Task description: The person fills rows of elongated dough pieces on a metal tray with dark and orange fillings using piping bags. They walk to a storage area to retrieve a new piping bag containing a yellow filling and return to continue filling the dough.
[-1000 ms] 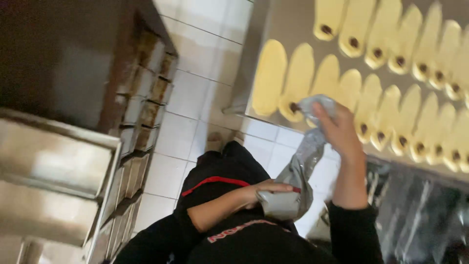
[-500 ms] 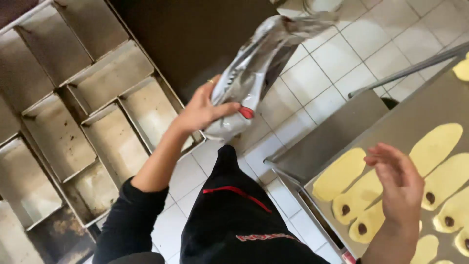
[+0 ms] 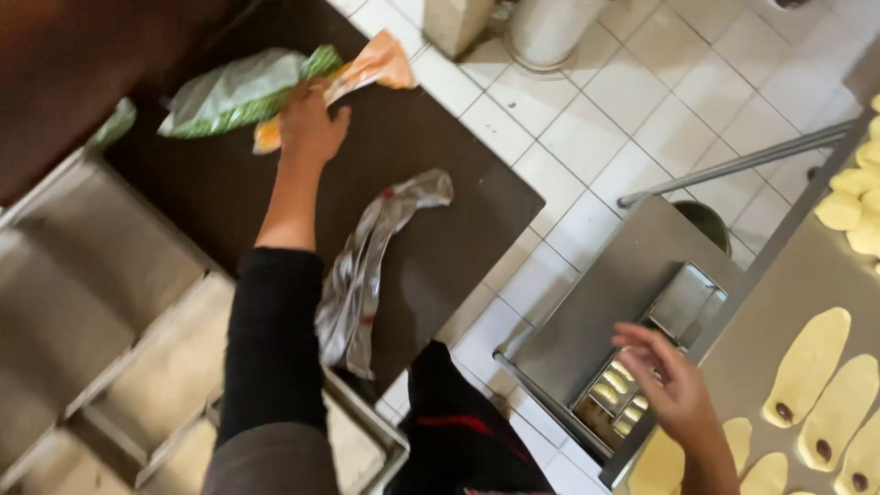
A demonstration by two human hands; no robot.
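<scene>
Left hand (image 3: 310, 128) was stretched out over a dark brown tabletop (image 3: 220, 192), fingers closed on an orange plastic packet (image 3: 371, 66). A green-and-white plastic bag (image 3: 240, 92) lay right against the same hand on its far side; could not tell if the hand held that one too or only touched it. Both wrappers rested on the dark top at its far edge. Black sleeve (image 3: 270, 339) covered the left forearm up to mid-arm.

Right hand (image 3: 674, 385) hung low at the near right, fingers loosely spread and curled, holding nothing, above the edge of a grey metal table (image 3: 788, 284). It sat well apart from the orange packet.

A crumpled silvery foil-like wrapper (image 3: 367, 266) lay loose on the dark top between the two arms, just beside the left forearm, touching neither hand.

Pale oval dough pieces (image 3: 811, 367) with dark spots at one end lay in rows on the metal table, to the right of the right hand; more dough (image 3: 848, 211) further up at the frame's right edge. Below the right hand, a lower steel shelf (image 3: 596, 312) carried a small multi-cavity metal mould (image 3: 619, 394) and a small rectangular tin (image 3: 687, 298).

Rows of empty metal loaf tins (image 3: 119, 367) filled the near left, blurred. Floor was white square tiles (image 3: 642, 101). A white cylindrical base (image 3: 550, 27) stood on the tiles at the top. A grey metal bar (image 3: 733, 165) ran across at right.
</scene>
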